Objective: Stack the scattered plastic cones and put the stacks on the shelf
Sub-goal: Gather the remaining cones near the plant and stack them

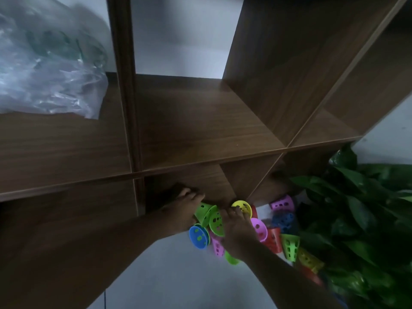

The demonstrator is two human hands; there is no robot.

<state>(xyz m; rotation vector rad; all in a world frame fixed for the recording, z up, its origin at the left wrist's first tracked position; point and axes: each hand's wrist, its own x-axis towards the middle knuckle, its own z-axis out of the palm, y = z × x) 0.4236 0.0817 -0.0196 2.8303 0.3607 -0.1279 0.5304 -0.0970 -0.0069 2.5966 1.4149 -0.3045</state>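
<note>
Both my hands are down among the scattered cones at the foot of the shelf.

My left hand [189, 202] lies against a green cone [204, 211] with the fingers fairly straight; whether they curl round it I cannot tell. My right hand [236, 230] rests on top of the pile, its fingertips [231, 212] touching the rim of a yellow cone [243, 206] and a second green cone [216, 221] just beside; the grip itself is hidden under my palm. More cones, blue [198, 238], pink [258, 228], red [273, 238], lie tumbled on the pale floor [178, 275], between the wooden shelf [200, 121] and a leafy plant [356, 208]. A crumpled plastic bag [49, 70] sits on the upper shelf board, left.
</note>
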